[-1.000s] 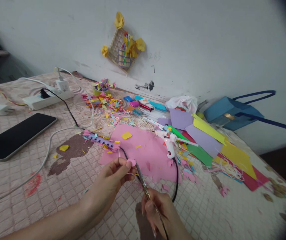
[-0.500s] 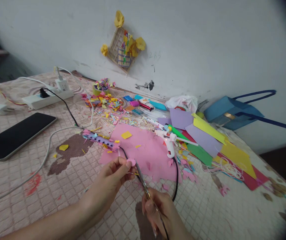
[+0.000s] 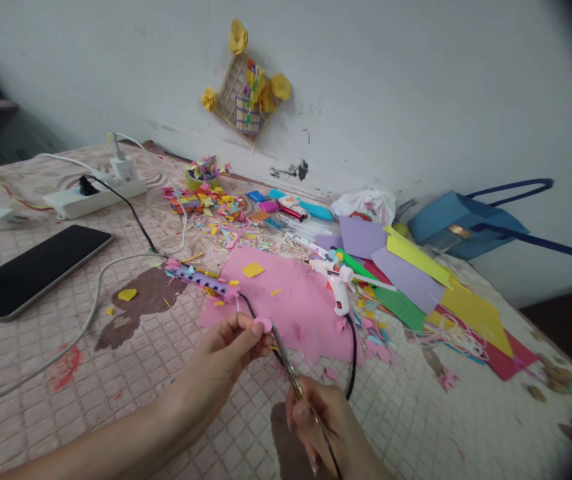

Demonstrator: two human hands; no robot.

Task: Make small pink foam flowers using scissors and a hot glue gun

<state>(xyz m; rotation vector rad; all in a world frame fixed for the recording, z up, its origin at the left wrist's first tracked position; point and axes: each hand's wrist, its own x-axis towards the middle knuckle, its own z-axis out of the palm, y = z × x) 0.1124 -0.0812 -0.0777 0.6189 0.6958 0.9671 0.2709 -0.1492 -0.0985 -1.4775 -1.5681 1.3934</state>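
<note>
Head view — left hand (image 3: 239, 340) pinches pink piece (image 3: 263, 325).

Inscriptions, one item: faint handwritten digits (image 3: 310, 109) on the pale, scuffed wall (image 3: 396, 93), set in a short row, first two legible as 28, the third indistinct, possibly 3 or 5.

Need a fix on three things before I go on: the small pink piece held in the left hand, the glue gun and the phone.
Pink piece (image 3: 265, 324): head view, middle of its flat face.
Glue gun (image 3: 339, 295): head view, white handle.
Phone (image 3: 39, 272): head view, dark screen.
</note>
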